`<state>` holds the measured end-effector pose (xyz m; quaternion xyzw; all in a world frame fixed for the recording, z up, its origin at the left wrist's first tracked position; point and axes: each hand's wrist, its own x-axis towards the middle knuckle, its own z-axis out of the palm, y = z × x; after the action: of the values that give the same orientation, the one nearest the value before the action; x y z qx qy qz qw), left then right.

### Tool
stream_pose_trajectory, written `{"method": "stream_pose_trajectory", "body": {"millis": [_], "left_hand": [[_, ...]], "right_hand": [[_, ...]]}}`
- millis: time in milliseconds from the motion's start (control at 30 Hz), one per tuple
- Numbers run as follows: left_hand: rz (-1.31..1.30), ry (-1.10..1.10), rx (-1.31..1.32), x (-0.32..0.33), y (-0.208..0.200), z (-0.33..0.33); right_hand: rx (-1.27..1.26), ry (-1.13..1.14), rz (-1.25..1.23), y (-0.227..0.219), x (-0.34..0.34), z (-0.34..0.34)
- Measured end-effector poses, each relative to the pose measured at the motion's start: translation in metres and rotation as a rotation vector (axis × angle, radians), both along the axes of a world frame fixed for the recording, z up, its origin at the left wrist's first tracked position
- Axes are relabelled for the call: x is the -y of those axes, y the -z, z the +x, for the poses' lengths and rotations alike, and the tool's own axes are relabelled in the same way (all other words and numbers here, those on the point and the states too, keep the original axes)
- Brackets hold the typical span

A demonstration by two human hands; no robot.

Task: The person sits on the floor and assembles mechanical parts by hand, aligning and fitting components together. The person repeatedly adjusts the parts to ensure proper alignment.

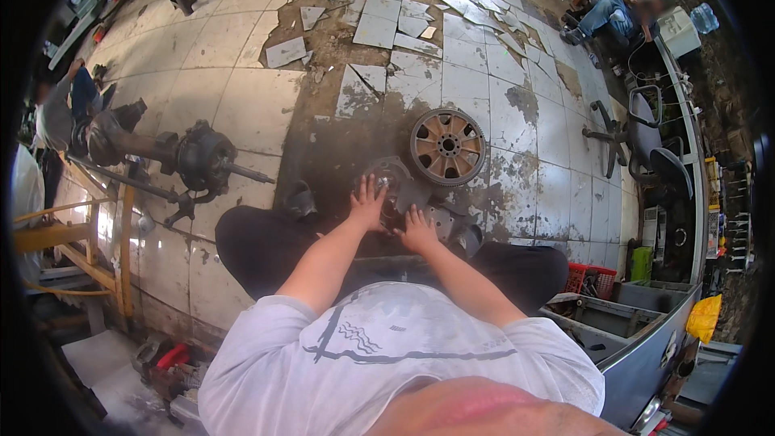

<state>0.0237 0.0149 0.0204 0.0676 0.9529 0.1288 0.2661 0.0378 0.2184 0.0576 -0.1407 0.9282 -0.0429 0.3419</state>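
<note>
Between my legs on the floor lies a dark grey metal part [416, 194] with an uneven outline; its kind is hard to make out. My left hand [367, 206] rests on its left side, fingers spread and pointing away from me. Lower and to the right, my right hand [418, 231] lies on the same part with its fingers apart. Just beyond, to the right, sits a round toothed flywheel [448, 146] with a rusty brown face and a hole in its centre. A dark metal cup-like piece [300, 200] stands left of my left hand.
A heavy axle assembly [206, 160] extends at the left beside a yellow metal frame [125, 234]. Broken tiles [379, 23] litter the floor ahead. At right are an office chair [642, 133], a red basket [591, 281] and a metal cabinet [646, 355]. People sit at far left and far right.
</note>
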Motion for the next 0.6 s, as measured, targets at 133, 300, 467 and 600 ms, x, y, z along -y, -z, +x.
{"method": "stream_pose_trajectory", "body": {"millis": [133, 300, 467, 600], "left_hand": [[0.018, 0.009, 0.019, -0.003, -0.007, -0.003], [0.015, 0.010, 0.056, -0.002, -0.010, -0.002], [0.014, 0.005, 0.023, -0.004, -0.010, -0.004], [-0.014, 0.003, 0.033, -0.003, -0.007, -0.003]], "right_hand": [[-0.055, 0.068, -0.027, 0.010, -0.004, -0.011], [-0.016, 0.012, -0.010, 0.004, 0.000, -0.002], [-0.003, 0.065, -0.020, 0.002, 0.000, -0.012], [0.003, 0.003, -0.006, -0.001, -0.003, -0.002]]}}
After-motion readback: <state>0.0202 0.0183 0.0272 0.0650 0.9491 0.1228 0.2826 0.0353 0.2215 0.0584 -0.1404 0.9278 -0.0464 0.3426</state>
